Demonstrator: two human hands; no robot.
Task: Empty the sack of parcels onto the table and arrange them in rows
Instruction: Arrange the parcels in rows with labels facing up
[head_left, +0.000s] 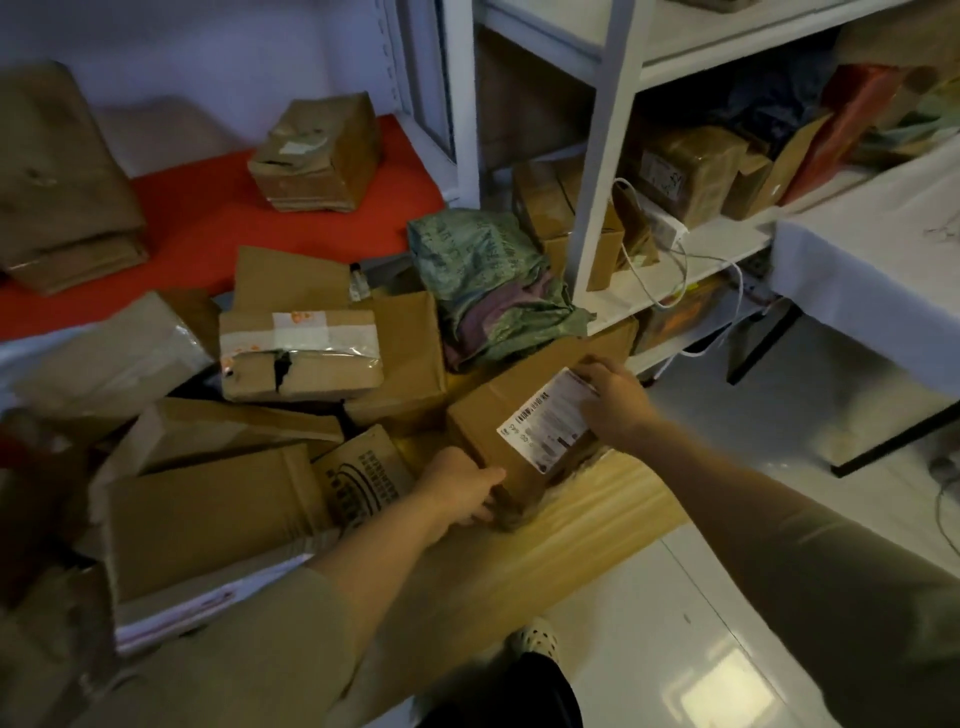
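A brown cardboard parcel (498, 431) with a white shipping label lies tilted at the near right corner of the wooden table (587, 525). My left hand (460, 486) grips its near lower corner. My right hand (615, 397) holds its far right edge, fingers over the label. To the left, several more cardboard parcels are heaped together, among them a taped box (298, 356) and a long flat box (208, 519). A crumpled green sack (488, 286) lies behind the held parcel.
A red cloth (208, 218) covers the table's far part, with a dented box (317, 153) and a brown bundle (57, 176) on it. White shelving (602, 156) with boxes stands to the right, and a white-clothed table (872, 270). White floor lies below.
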